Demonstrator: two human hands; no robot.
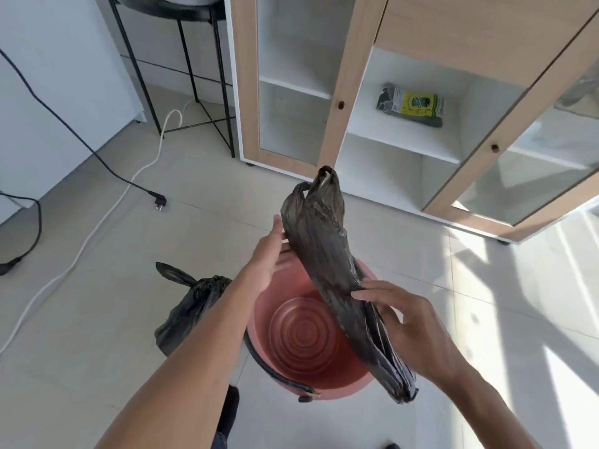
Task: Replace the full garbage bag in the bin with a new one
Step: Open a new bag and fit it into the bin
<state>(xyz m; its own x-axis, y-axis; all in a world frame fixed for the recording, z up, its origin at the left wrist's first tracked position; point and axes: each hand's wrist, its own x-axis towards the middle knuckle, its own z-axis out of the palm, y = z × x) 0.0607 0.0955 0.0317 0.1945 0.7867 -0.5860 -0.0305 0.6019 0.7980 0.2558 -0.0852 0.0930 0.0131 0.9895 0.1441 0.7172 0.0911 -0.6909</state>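
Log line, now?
new bag: folded, above bin | right hand: grips it | left hand: touches it | bin: unlined | full bag: on floor, left of bin

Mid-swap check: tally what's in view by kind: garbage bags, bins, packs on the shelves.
Garbage bags: 2 (new bag held up, full bag tied on the floor)
Bins: 1 (pink bin, unlined)
Packs: 1 (labelled pack on cabinet shelf)
Total: 4

Dark grey bag (327,254), pink bin (282,306) with ringed bottom, yellow-labelled pack (411,104)
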